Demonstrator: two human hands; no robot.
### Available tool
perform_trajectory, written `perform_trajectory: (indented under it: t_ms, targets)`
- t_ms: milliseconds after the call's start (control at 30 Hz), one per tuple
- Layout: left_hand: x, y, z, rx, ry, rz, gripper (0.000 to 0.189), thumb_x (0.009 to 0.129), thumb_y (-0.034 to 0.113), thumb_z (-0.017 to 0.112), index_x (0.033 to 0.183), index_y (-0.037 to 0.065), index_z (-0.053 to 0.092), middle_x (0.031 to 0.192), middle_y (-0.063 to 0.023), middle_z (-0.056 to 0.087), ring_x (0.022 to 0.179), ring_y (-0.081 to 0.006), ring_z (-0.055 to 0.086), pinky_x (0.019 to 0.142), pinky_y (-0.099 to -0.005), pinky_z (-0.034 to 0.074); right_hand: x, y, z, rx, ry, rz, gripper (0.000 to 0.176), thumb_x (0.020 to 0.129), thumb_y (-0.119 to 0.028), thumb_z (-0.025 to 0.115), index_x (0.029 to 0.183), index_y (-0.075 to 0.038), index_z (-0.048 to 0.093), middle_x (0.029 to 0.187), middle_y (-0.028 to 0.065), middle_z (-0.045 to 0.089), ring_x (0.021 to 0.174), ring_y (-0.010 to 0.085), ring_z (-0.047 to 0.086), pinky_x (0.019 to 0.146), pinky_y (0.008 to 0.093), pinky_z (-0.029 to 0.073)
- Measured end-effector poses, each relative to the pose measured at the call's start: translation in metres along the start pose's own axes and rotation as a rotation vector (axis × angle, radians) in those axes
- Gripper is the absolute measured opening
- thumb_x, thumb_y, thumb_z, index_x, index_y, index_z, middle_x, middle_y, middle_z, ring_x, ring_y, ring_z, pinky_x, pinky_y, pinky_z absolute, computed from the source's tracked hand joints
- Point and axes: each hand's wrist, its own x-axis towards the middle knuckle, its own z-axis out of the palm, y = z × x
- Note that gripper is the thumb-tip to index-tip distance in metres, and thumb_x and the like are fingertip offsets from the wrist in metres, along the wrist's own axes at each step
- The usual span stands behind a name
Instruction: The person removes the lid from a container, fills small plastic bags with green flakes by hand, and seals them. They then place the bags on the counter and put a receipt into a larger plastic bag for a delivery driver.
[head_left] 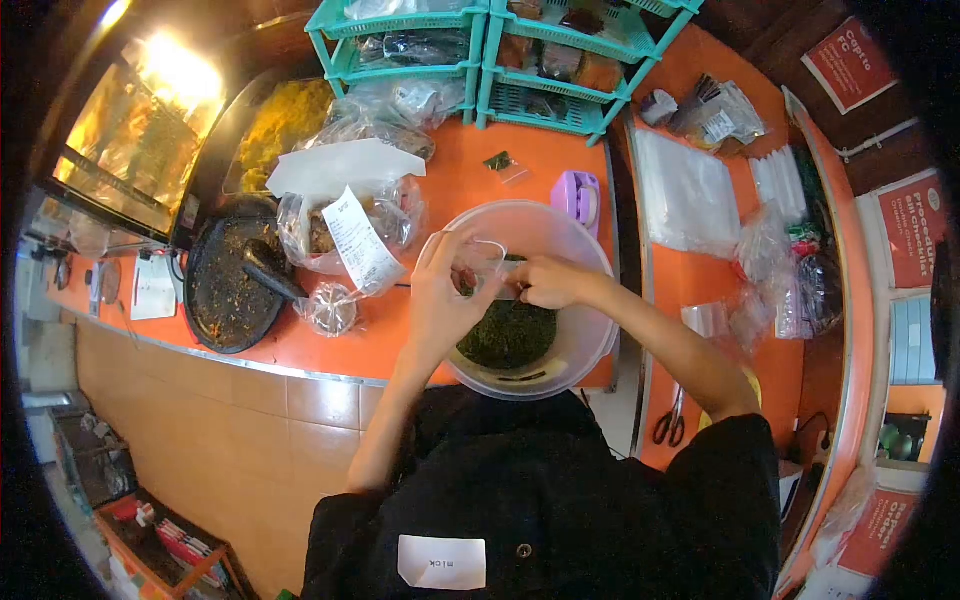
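Observation:
A translucent round tub (590,345) stands at the front edge of the orange counter, with dark green chopped stuff (510,335) in its bottom. Over the tub my left hand (445,295) grips a small clear plastic bag (484,262) between thumb and fingers. My right hand (553,283) is closed beside the bag, its fingertips pinched together near the bag's edge. What sits in that pinch is too small to make out. Further back on the counter lies another small clear bag with green stuff in it (500,162).
A purple tape dispenser (577,200) stands right behind the tub. To the left are a filled bag with a receipt (362,240) and a dark stone mortar (225,290) with a pestle. Teal racks (480,75) rise behind. Scissors (670,425) and plastic sleeves (690,195) lie right.

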Motion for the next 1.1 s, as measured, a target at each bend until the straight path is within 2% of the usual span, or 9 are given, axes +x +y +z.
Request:
perform_trajectory:
  t_ms: [167,233,333,533,633,733,867,1000,1100]
  targets:
    - [0.003,0.016,-0.012,0.066,-0.035,0.012,0.045,0.073,0.0,0.08,0.114,0.003,0.062,0.096,-0.0067,0.063,0.061,-0.0124,0.059,0.054,-0.0267,0.048,-0.032,-0.028,-0.024,-0.128,0.174,-0.02,0.021,0.076,-0.011,0.055,0.091,-0.007,0.069,0.082,0.0206,0.069,0.084,0.0425,0.066,0.081,0.0524,0.05]
    - [0.003,0.021,-0.019,0.134,-0.075,-0.046,0.043,0.072,-0.002,0.079,0.112,0.002,0.062,0.099,-0.0077,0.064,0.062,-0.0133,0.061,0.055,-0.027,0.049,-0.051,-0.047,-0.039,-0.204,0.278,0.009,0.016,0.078,-0.012,0.056,0.088,-0.005,0.066,0.078,0.0188,0.067,0.083,0.0397,0.065,0.08,0.051,0.048]
    - [0.002,0.028,-0.025,0.215,-0.198,-0.156,0.046,0.07,-0.002,0.079,0.112,0.002,0.06,0.105,-0.0114,0.064,0.067,-0.0202,0.064,0.057,-0.0298,0.052,-0.07,-0.056,-0.047,-0.256,0.389,-0.014,0.013,0.079,-0.013,0.056,0.085,-0.005,0.064,0.074,0.0173,0.064,0.081,0.0369,0.064,0.08,0.0492,0.046]
    - [-0.003,0.029,-0.013,0.3,-0.334,-0.062,0.054,0.069,0.001,0.078,0.119,0.001,0.057,0.116,-0.0206,0.063,0.101,-0.0407,0.065,0.083,-0.0446,0.056,-0.098,-0.063,-0.067,-0.221,0.54,-0.009,0.011,0.079,-0.013,0.057,0.086,-0.006,0.063,0.073,0.015,0.063,0.079,0.0347,0.062,0.077,0.0445,0.044]
    - [-0.009,0.025,-0.002,0.323,-0.402,-0.085,0.063,0.068,0.006,0.084,0.125,0.0,0.058,0.108,-0.0172,0.066,0.068,-0.0248,0.066,0.066,-0.036,0.055,-0.108,-0.073,-0.073,-0.327,0.635,0.008,0.012,0.079,-0.014,0.059,0.087,-0.006,0.064,0.075,0.0135,0.063,0.079,0.0322,0.062,0.076,0.043,0.044]
    - [-0.01,0.037,0.011,0.236,-0.485,-0.157,0.061,0.069,0.006,0.079,0.125,0.002,0.055,0.119,-0.0255,0.062,0.105,-0.0459,0.063,0.09,-0.0497,0.053,-0.103,-0.091,-0.056,-0.533,0.743,-0.086,0.013,0.078,-0.015,0.062,0.086,-0.005,0.064,0.078,0.01,0.063,0.081,0.0281,0.062,0.074,0.0409,0.044]
    - [-0.012,0.017,0.026,0.23,-0.417,-0.094,0.062,0.07,0.005,0.077,0.127,0.002,0.054,0.118,-0.0256,0.062,0.104,-0.0465,0.063,0.091,-0.0506,0.052,-0.098,-0.115,-0.02,-0.776,0.793,-0.127,0.015,0.074,-0.013,0.065,0.088,-0.005,0.064,0.082,0.0051,0.058,0.084,0.0235,0.059,0.071,0.0367,0.043]
    - [-0.009,0.014,0.022,0.329,-0.307,-0.126,0.059,0.072,0.004,0.075,0.126,0.0,0.054,0.114,-0.0246,0.062,0.101,-0.0445,0.064,0.087,-0.049,0.054,-0.123,-0.135,-0.047,-0.724,0.913,-0.06,0.019,0.071,-0.008,0.066,0.09,-0.007,0.066,0.085,0.0058,0.056,0.085,0.0233,0.058,0.07,0.0348,0.043]
    - [-0.013,0.009,0.015,0.359,-0.256,-0.123,0.057,0.073,0.005,0.075,0.125,0.0,0.055,0.111,-0.0226,0.063,0.095,-0.0403,0.067,0.082,-0.0457,0.056,-0.127,-0.126,-0.046,-0.684,0.83,0.011,0.019,0.07,-0.01,0.066,0.089,-0.006,0.066,0.087,0.009,0.061,0.085,0.0237,0.059,0.077,0.036,0.043]
